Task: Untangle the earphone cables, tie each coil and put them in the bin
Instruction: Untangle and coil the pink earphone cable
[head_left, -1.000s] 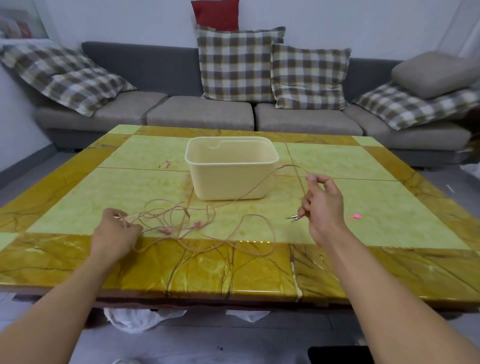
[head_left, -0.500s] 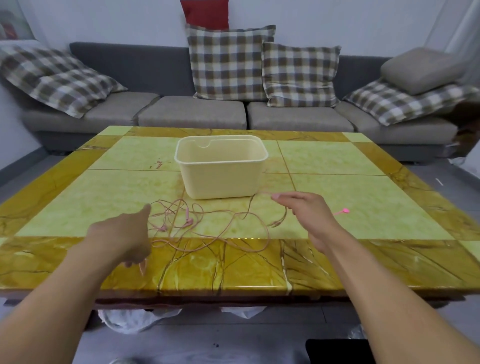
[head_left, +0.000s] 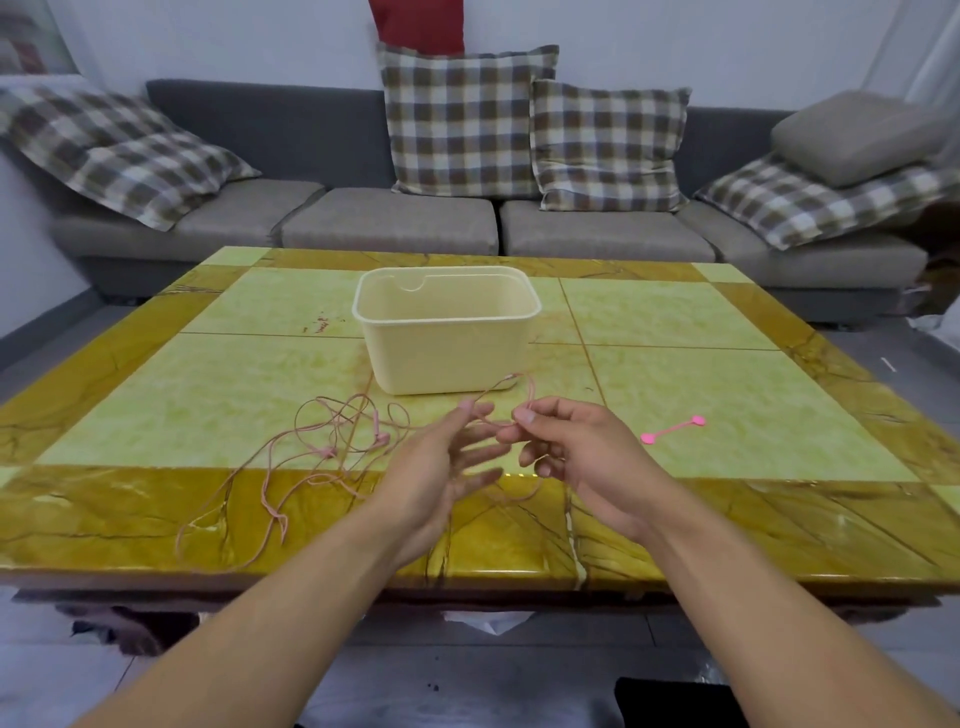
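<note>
A yellow-green marble table (head_left: 208, 395) stands before a grey sofa (head_left: 389, 228) with plaid cushions. Just in front of the bin (head_left: 447, 338), my right hand (head_left: 576, 457) pinches the pink earphone cable (head_left: 343, 441); my left hand (head_left: 436, 467), fingers spread, has come across from the tangle left of the bin. A pink tie (head_left: 672, 429) lies right of the bin.

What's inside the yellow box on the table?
The bin looks empty as far as its inner back wall shows. Its front wall hides the bottom, so something small could lie there unseen.

Cable (head_left: 332, 441) behind left hand (head_left: 441, 467); blurred fingers (head_left: 475, 454)
</note>
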